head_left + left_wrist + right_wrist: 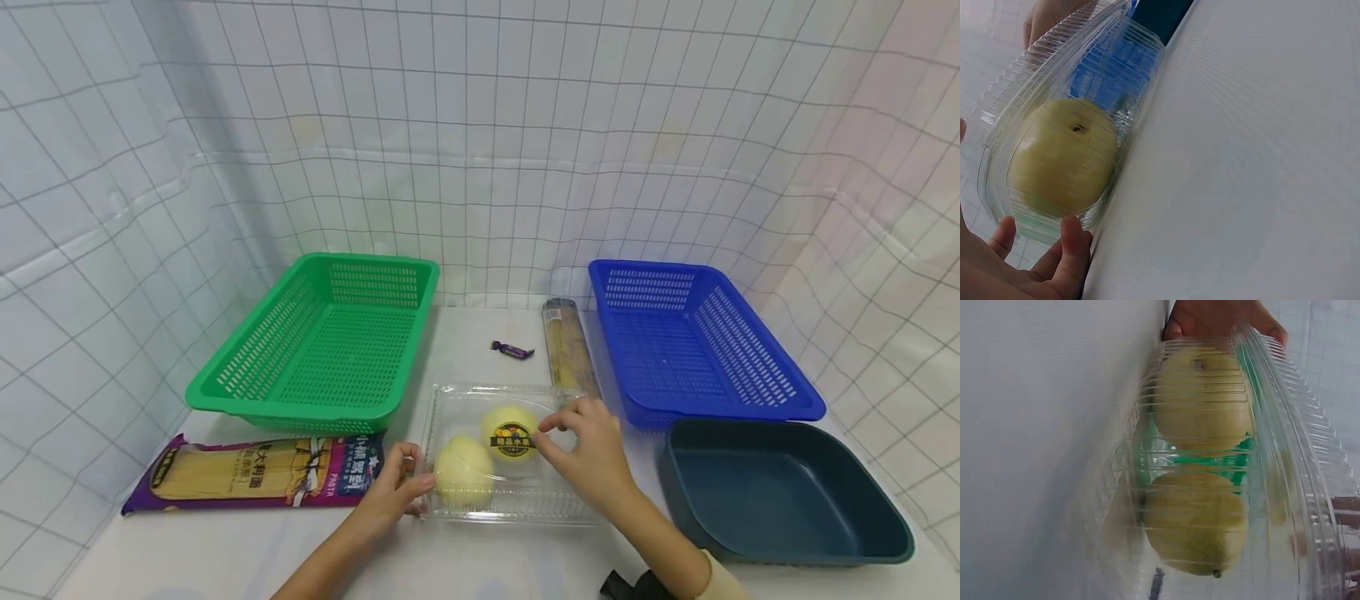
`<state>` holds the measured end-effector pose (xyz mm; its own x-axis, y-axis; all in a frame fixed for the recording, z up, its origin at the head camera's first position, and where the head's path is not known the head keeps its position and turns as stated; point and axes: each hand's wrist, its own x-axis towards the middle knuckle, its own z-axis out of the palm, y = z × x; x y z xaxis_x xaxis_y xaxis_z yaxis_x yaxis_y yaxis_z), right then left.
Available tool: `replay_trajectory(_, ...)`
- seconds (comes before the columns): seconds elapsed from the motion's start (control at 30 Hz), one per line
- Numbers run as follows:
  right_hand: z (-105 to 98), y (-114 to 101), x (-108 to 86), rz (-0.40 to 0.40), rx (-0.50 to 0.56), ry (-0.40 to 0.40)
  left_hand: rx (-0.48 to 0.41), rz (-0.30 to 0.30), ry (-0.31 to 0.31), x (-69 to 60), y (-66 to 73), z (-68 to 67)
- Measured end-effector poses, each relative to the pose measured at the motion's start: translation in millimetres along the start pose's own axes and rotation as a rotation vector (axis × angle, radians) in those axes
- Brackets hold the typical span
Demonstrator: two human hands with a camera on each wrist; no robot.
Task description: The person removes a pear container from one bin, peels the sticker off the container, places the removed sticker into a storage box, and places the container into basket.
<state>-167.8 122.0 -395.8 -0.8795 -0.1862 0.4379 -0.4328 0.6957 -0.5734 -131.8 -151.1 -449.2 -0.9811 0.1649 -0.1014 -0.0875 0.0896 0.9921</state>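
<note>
A clear plastic clamshell box (465,400) lies on the table in front of me. Inside it are two round, pale yellow pears (463,473), seen closer in the left wrist view and, through the ribbed side, in the right wrist view. A black and gold label (513,440) lies on the lid, over the far pear. My left hand (393,483) holds the box by its left end, thumb and fingers curled about the edge. Above the lid, my right hand (588,450) has thumb and forefinger pinched together at the label's right end.
A green basket (405,367) stands back left, a blue basket (757,358) back right. In front of the blue one sits a dark teal tub (780,492). A pasta packet (247,475) lies left, another noodle packet (566,342) behind the box, beside a small wrapped candy (513,350).
</note>
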Motion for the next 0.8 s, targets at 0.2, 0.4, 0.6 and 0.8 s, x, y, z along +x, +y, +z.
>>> replay_trajectory(0.2, 3.7, -5.4, -0.8, -0.009, -0.091, -0.024, 0.0, 0.003, -0.007, 0.4, 0.0, 1.0)
replay_trajectory(0.4, 6.5, -7.9, -3.4, -0.001, -0.114, -0.026, 0.018, -0.026, 0.01, -2.0, -0.5, 1.0)
replay_trajectory(0.6, 7.1, -9.9, -3.2, -0.005, -0.138, -0.016, 0.034, -0.028, 0.026, -2.2, -0.4, 2.1)
replay_trajectory(0.8, 6.5, -9.9, -1.0, 0.003, -0.114, -0.014, 0.021, -0.001, 0.016, 0.0, -0.5, 1.6)
